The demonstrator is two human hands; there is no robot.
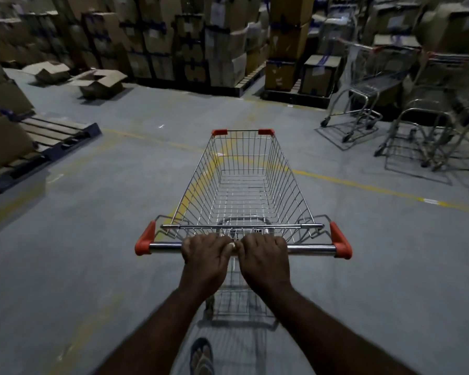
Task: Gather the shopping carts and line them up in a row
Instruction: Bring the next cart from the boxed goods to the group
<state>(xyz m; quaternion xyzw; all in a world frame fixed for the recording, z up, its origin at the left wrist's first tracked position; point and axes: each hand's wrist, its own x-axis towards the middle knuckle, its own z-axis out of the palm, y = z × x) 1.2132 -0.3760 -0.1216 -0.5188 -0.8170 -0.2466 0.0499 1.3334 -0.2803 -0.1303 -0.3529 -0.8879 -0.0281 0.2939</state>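
Observation:
An empty wire shopping cart (244, 185) with orange corner caps stands right in front of me on the grey floor. My left hand (205, 253) and my right hand (266, 254) grip the middle of its chrome handle bar (312, 249), side by side and touching. At the far right, other carts are parked close together: one (363, 85) further back and a cluster (441, 131) nearer, all blurred.
Stacks of cardboard boxes (222, 41) on pallets line the back. Two open boxes (98, 82) lie on the floor at back left. A pallet (52, 136) with boxes sits at left. Yellow floor lines (363, 185) cross under the cart. My sandalled foot (201, 355) shows below.

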